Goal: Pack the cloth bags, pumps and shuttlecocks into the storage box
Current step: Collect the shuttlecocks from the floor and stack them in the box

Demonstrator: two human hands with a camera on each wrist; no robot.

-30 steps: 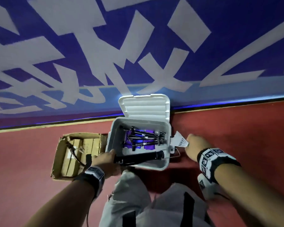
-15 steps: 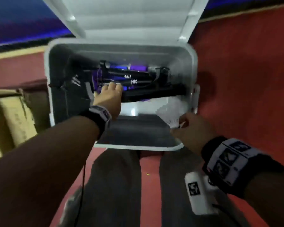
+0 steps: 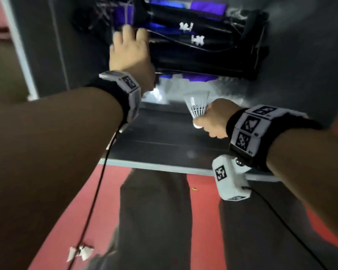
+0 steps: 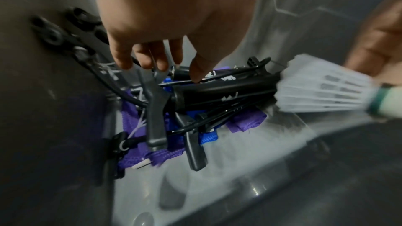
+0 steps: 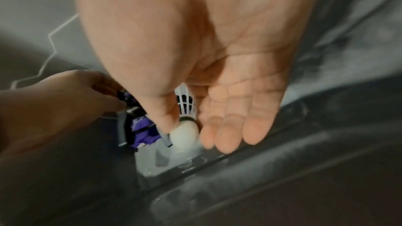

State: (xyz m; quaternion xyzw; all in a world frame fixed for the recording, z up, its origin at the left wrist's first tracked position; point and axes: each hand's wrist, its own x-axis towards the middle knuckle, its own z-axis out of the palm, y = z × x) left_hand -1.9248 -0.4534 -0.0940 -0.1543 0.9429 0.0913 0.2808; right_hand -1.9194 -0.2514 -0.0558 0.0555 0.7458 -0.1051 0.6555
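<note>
The grey storage box [image 3: 43,45] fills the top of the head view. Inside it black pumps [image 3: 199,63] lie on purple and blue cloth bags [image 3: 207,6]. My left hand [image 3: 129,49] is at the left end of the nearest pump [image 4: 222,90], and its fingertips [image 4: 152,61] curl round the grey handle. My right hand [image 3: 213,119] is low inside the box, near its front wall. It pinches the cork of a white shuttlecock [image 3: 197,105] between thumb and forefinger, feathers pointing at the pumps. The other fingers [image 5: 239,126] are straight.
Red floor [image 3: 76,201] lies under the box, and my legs in dark trousers [image 3: 154,221] are in front of it. A blurred brown carton [image 3: 4,71] stands left of the box. A white scrap [image 3: 80,252] lies on the floor.
The view has closed in on the box. My left hand carried the pump from the front rim down onto the pile. My right hand brought the shuttlecock from beside the box into it.
</note>
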